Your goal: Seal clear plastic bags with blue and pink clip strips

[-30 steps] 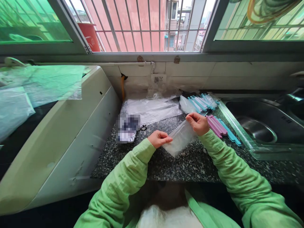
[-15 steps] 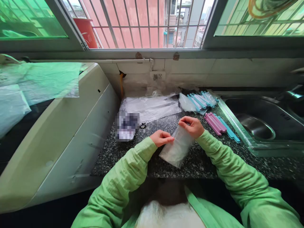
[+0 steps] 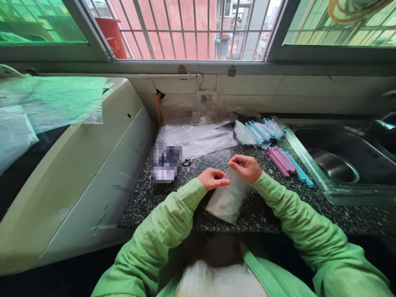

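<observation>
A small translucent plastic bag (image 3: 227, 202) hangs between my hands above the front of the speckled dark countertop. My left hand (image 3: 213, 179) pinches its left edge between thumb and fingers. At the bag's upper corner, my right hand (image 3: 246, 168) grips it with thumb against curled fingertips. Right of my right hand lie pink bag clips (image 3: 281, 161) and blue bag clips (image 3: 299, 168) side by side. Behind them, more blue clips (image 3: 262, 131) rest in a heap with clear plastic wrapping (image 3: 244, 133).
A steel sink (image 3: 332, 165) is set into the counter at the right. Clear plastic sheeting (image 3: 198, 138) lies at the back, near a blurred-out object (image 3: 166, 164) and a small black ring (image 3: 186, 162). On the left stands a white appliance (image 3: 102, 165) under a plastic cover (image 3: 62, 99).
My right hand has shifted slightly left and down, closer to my left hand. The bag has moved a little with it, its lower edge now slightly nearer to me.
</observation>
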`<move>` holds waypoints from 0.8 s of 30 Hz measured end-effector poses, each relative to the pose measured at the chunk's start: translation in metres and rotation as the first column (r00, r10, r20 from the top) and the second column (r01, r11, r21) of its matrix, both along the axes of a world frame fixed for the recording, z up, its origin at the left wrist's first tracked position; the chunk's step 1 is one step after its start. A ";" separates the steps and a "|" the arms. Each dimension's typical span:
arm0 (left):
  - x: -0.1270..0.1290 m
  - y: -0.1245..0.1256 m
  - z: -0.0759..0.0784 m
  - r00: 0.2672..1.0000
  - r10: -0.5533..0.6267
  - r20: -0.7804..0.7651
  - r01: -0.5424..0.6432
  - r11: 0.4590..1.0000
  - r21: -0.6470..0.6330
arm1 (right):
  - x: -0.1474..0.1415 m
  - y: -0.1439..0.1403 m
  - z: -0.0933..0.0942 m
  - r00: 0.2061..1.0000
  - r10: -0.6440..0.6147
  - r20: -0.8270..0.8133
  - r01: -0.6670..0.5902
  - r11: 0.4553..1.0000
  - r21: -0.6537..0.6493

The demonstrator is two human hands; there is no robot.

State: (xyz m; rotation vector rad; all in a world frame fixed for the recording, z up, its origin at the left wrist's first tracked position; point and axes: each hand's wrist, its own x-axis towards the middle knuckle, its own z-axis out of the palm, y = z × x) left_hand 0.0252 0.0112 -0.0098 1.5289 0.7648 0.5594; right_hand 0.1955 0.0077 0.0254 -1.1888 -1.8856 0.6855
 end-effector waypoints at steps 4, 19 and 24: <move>0.002 -0.001 0.000 0.998 0.057 0.002 -0.057 0.998 -0.017 | -0.003 0.000 -0.004 1.000 0.003 -0.029 -0.004 1.000 -0.018; -0.008 0.003 0.011 0.977 0.203 0.060 -0.200 0.979 -0.043 | 0.011 0.012 -0.007 0.939 0.190 -0.288 -0.314 0.814 -0.489; -0.012 0.006 0.008 0.981 0.193 0.033 -0.193 0.981 -0.006 | 0.008 0.008 -0.005 0.944 0.158 -0.291 -0.285 0.833 -0.474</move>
